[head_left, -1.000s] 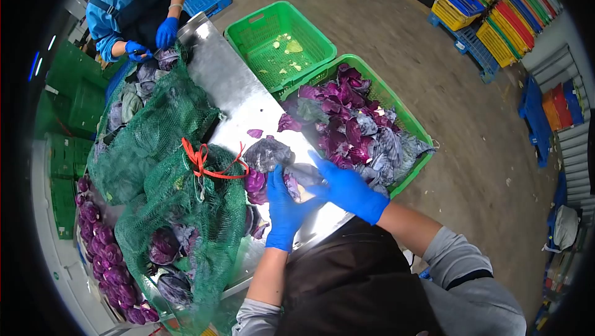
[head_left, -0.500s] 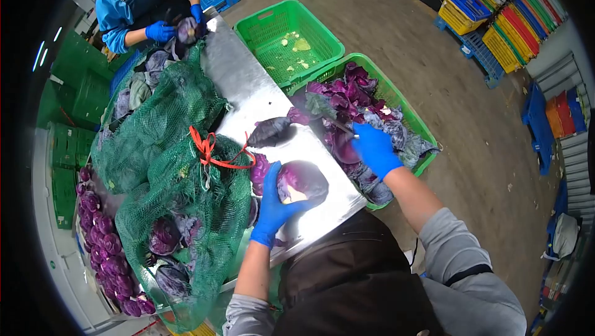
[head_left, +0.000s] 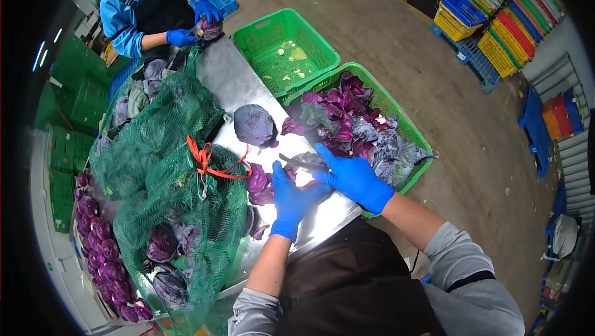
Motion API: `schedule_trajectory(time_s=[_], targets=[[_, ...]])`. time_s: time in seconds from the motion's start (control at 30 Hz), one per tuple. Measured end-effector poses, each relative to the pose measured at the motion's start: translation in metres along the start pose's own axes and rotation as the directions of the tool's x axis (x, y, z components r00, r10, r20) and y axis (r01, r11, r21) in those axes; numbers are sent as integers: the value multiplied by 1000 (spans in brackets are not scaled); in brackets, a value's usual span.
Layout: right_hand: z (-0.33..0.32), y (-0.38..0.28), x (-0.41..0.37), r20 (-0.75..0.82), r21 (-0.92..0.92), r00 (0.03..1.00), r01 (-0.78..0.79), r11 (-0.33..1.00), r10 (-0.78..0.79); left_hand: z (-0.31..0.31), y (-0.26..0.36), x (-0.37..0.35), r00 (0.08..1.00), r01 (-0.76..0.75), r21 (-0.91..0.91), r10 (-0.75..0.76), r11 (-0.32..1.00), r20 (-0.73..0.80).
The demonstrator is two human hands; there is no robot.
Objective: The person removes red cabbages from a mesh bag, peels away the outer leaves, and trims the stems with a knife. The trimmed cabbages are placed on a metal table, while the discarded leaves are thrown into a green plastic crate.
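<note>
My right hand [head_left: 359, 182], in a blue glove, grips a knife [head_left: 292, 162] whose blade points left across a red cabbage [head_left: 308, 175]. My left hand [head_left: 294, 201], gloved too, presses against the near left side of that cabbage on the metal table [head_left: 238, 79]. Both hands cover much of the cabbage, and the knife's handle is hidden in my right fist. Purple leaf pieces [head_left: 258, 181] lie left of my left hand. Farther up the table rests a large dull purple outer leaf [head_left: 254, 124].
Right of the table, a green crate [head_left: 406, 116] is heaped with cabbage leaves; another green crate [head_left: 248, 35] holds a few scraps. Green net sacks [head_left: 170, 103] of cabbages cover the left side, one with a red tie [head_left: 201, 156]. A co-worker [head_left: 139, 7] handles a cabbage opposite.
My right hand has come left with the knife, from above the leaf crate to the cabbage. My left hand has shifted slightly right. The large outer leaf on the table lies differently.
</note>
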State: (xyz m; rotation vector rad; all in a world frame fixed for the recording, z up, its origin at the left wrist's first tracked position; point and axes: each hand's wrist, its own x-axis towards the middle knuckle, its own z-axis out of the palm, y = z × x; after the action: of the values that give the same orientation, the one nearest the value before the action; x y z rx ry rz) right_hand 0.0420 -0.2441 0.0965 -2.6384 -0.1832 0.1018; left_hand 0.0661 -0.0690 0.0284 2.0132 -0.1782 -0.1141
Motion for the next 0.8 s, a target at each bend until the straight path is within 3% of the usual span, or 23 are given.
schedule_trajectory(time_s=[0.03,0.1,0.2,0.3,0.37,0.4,0.43,0.5,0.57,0.6,0.63,0.7,0.73,0.77,0.8], targets=[[-5,0,-1,70,-126,995,82,989,-74,2,7,7,999,-5,-107,11,994,52],[6,10,0,4,-90,998,70,993,-70,2,24,14,996,8,-112,2,994,92],[6,15,2,51,-67,998,52,996,-48,3,28,16,990,61,-19,-58,998,128],[2,15,7,65,-82,997,40,996,-35,-2,37,16,993,-37,91,26,995,111],[-24,10,19,-24,46,987,159,986,-158,-9,71,12,986,-42,184,11,982,165],[2,35,32,42,445,982,-181,877,181,-5,66,3,990,-72,307,31,949,137],[-4,39,43,157,517,929,-367,773,336,-1,56,-8,992,-101,427,58,898,111],[19,36,43,1,583,983,-151,799,185,2,34,-16,988,-115,395,65,911,137],[67,65,57,-76,505,963,-187,843,259,-1,14,-20,993,-105,161,95,981,69],[66,57,58,-149,434,934,-234,870,326,-7,12,-24,993,-66,128,54,990,101],[52,65,52,-76,486,905,-334,808,419,-11,6,-29,993,-62,134,48,989,106],[62,114,52,-76,310,788,-563,766,610,-13,-4,-36,997,-68,17,67,998,39],[31,94,46,120,256,782,-620,742,612,-14,-2,-36,998,-45,-16,46,999,48],[20,75,40,118,248,781,-621,744,613,-13,-2,-34,998,-44,-25,45,999,46],[22,51,28,19,426,901,-399,812,433,-14,-2,-33,994,-81,48,78,995,70]])
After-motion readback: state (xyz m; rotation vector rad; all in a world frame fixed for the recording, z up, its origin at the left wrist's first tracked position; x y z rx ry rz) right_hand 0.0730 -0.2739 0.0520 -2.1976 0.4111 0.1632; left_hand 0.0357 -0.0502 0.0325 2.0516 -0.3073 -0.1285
